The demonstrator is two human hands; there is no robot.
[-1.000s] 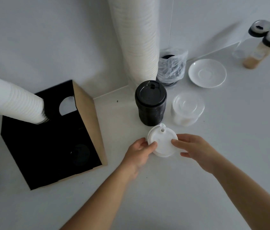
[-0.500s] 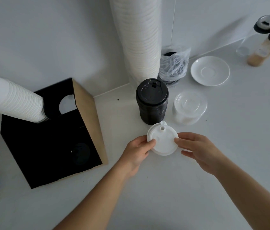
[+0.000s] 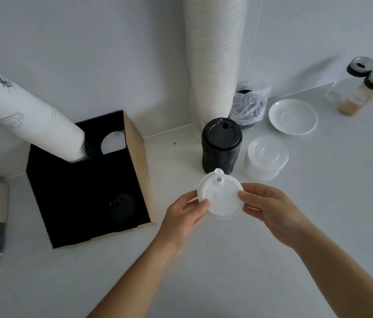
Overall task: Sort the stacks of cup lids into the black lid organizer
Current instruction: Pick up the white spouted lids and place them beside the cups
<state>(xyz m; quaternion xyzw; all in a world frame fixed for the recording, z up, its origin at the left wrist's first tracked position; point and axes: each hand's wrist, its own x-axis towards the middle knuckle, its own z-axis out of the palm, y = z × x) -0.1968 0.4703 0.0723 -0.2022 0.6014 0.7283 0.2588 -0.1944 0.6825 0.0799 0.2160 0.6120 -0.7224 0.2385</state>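
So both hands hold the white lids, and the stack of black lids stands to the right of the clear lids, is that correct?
Not quite. In the head view the stack of black lids stands to the left of the clear lids. Both the left hand and right hand do hold the white lids.

We see a white sip lid, a black lid stack, clear lids, a black organizer with brown cardboard sides, and a white saucer.

Surface: white counter
On it: black lid organizer, black lid stack, clear lid stack, saucer, two shaker jars
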